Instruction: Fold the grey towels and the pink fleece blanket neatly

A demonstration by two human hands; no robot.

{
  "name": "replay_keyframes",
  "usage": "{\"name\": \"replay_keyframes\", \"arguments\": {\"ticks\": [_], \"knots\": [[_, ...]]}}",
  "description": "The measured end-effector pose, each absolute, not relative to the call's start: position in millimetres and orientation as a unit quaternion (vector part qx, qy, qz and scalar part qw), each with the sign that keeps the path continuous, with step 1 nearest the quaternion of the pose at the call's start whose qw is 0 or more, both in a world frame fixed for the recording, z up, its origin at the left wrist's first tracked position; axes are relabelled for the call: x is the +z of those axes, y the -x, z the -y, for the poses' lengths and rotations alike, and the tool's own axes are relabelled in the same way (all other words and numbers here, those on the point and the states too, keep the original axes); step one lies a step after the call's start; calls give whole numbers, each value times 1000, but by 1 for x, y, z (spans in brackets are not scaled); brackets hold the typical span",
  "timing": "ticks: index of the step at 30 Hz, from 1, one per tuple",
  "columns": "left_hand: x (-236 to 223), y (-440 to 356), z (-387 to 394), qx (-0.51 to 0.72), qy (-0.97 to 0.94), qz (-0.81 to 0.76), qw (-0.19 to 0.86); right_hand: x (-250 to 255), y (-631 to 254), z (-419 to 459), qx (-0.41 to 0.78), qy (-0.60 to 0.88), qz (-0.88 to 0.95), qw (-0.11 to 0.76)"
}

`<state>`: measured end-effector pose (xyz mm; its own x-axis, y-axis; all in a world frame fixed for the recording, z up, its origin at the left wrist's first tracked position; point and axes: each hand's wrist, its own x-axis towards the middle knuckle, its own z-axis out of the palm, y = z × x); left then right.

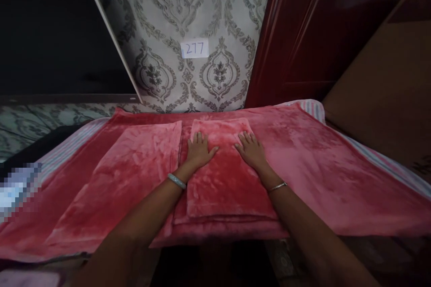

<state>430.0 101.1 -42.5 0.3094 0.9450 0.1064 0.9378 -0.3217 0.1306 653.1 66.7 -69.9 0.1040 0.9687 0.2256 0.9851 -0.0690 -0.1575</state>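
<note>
A folded red plush cloth (222, 184) lies in the middle, on top of a larger red plush cover (319, 175). My left hand (200, 150) rests palm down on its upper left part, fingers spread. On its upper right edge my right hand (251, 150) lies flat, also with fingers apart. Neither hand holds anything. To the left is another folded red plush cloth (128, 175), near my left forearm. My left wrist has a pale green bangle (177, 181), and a thin silver bracelet (277, 187) circles my right wrist.
Striped fabric (380, 154) shows under the cover's side edges. Behind stands a patterned wall (188, 13) with a paper label (195, 48) reading 277. A dark screen (60, 31) is at upper left. A dark red door (303, 36) and a brown cardboard box (387, 80) flank the right.
</note>
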Motion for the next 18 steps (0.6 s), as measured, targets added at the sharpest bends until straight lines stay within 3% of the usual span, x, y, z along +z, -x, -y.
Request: {"name": "replay_keyframes", "arguments": {"ticks": [7, 12, 18], "knots": [[-42, -430, -101, 99, -806, -582, 49, -70, -660, -68, -23, 732, 665, 148], [-16, -426, -117, 113, -788, -590, 136, -46, -661, -81, 20, 744, 652, 147], [2, -440, -156, 159, -801, -576, 38, -12, -638, -133, 14, 708, 683, 178]]}}
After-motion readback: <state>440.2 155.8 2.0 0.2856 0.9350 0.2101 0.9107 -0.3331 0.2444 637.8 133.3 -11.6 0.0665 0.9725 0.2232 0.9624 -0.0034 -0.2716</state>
